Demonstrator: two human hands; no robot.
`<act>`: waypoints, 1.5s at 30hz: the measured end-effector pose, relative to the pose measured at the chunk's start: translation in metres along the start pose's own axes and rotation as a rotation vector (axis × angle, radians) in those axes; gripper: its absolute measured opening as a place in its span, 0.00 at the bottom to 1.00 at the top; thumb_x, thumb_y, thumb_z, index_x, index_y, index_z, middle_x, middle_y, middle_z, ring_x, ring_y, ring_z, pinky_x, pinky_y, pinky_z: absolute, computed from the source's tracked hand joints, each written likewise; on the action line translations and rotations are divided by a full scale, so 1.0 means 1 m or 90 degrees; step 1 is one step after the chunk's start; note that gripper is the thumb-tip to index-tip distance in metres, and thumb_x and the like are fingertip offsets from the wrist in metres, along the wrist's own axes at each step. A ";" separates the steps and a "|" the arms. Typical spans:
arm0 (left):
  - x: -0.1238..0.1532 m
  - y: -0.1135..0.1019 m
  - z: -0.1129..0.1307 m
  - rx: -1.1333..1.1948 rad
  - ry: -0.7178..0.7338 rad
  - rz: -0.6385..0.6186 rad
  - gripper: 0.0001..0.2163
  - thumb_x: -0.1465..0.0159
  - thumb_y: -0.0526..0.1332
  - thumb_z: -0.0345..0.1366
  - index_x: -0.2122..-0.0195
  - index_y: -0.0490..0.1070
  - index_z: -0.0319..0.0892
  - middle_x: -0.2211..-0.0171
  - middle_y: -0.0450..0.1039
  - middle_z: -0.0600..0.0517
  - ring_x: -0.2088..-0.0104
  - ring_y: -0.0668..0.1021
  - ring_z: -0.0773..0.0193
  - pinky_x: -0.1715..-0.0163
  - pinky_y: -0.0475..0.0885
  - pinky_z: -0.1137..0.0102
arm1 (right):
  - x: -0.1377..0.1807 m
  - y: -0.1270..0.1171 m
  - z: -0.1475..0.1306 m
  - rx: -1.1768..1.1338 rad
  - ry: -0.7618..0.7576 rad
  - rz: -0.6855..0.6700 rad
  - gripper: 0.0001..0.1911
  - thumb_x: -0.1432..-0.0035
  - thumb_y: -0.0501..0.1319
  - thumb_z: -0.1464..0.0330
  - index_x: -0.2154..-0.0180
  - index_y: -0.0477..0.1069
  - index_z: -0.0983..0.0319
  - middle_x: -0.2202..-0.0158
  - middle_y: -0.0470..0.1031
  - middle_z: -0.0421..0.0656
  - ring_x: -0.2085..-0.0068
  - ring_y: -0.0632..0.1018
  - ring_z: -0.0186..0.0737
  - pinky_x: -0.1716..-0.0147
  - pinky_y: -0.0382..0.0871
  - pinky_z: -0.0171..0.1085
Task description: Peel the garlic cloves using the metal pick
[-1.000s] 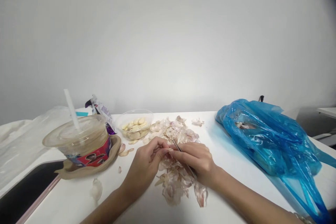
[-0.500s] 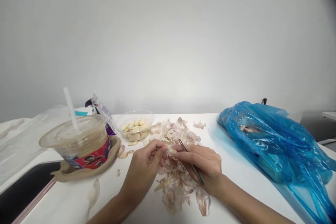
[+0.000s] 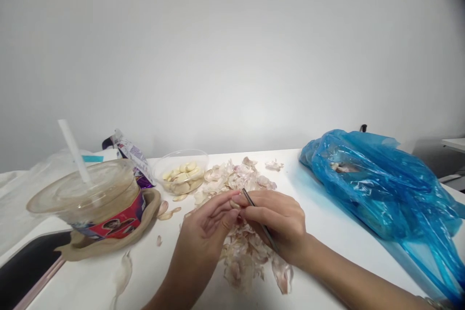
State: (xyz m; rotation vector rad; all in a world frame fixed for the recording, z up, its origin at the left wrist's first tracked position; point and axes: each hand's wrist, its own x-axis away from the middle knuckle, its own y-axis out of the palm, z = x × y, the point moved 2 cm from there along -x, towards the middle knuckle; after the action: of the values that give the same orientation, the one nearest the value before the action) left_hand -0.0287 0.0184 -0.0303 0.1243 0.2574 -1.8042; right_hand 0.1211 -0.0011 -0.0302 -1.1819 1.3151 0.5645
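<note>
My left hand (image 3: 203, 227) pinches a small pale garlic clove (image 3: 235, 205) between its thumb and fingers; the fingers partly cover it. Meeting it fingertip to fingertip, my right hand (image 3: 281, 215) grips a thin dark metal tool (image 3: 248, 197) slanting through its fingers. The tool's lower part is hidden by the hand, so its exact kind is unclear. Beneath both hands spreads a heap of papery garlic skins (image 3: 240, 271). Behind the left hand stands a clear plastic bowl (image 3: 157, 164) holding several peeled cloves (image 3: 183, 174).
At left, a lidded drink cup (image 3: 109, 193) with a white straw (image 3: 74, 150) sits in a brown holder (image 3: 87, 250), beside a dark phone-like device (image 3: 32, 256). Unpeeled cloves (image 3: 163, 207) lie near the cup. A purple-white wrapper (image 3: 136, 160) stands behind. Right, a blue plastic bag (image 3: 378, 193).
The view has shifted, so the cup and bowl sit further left. My hands have closed in more tightly around the clove, and the left palm has turned more upward.
</note>
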 end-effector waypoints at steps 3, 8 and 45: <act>0.000 0.001 0.000 0.071 -0.037 0.015 0.11 0.46 0.64 0.35 0.61 0.73 0.46 0.63 0.80 0.53 0.61 0.79 0.62 0.61 0.74 0.73 | 0.000 0.001 0.000 -0.002 -0.005 -0.016 0.07 0.43 0.57 0.76 0.62 0.71 0.62 0.61 0.77 0.45 0.57 0.77 0.37 0.60 0.74 0.37; -0.001 0.001 0.002 0.105 -0.063 0.032 0.11 0.47 0.64 0.35 0.61 0.72 0.43 0.65 0.80 0.52 0.62 0.79 0.63 0.61 0.74 0.74 | -0.003 0.001 -0.001 -0.020 0.039 -0.027 0.09 0.43 0.58 0.76 0.61 0.70 0.61 0.60 0.77 0.45 0.58 0.77 0.37 0.60 0.74 0.37; -0.005 -0.005 -0.003 0.112 0.021 0.021 0.11 0.49 0.66 0.32 0.65 0.78 0.52 0.73 0.80 0.59 0.72 0.80 0.67 0.70 0.76 0.77 | -0.016 -0.010 -0.016 -0.144 0.212 0.088 0.11 0.45 0.61 0.74 0.59 0.74 0.60 0.64 0.79 0.43 0.65 0.79 0.38 0.66 0.77 0.35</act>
State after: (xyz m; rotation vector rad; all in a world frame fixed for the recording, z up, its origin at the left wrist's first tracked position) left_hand -0.0324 0.0254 -0.0314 0.2818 0.1194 -1.7917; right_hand 0.1196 -0.0144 -0.0094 -1.4217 1.6583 0.6475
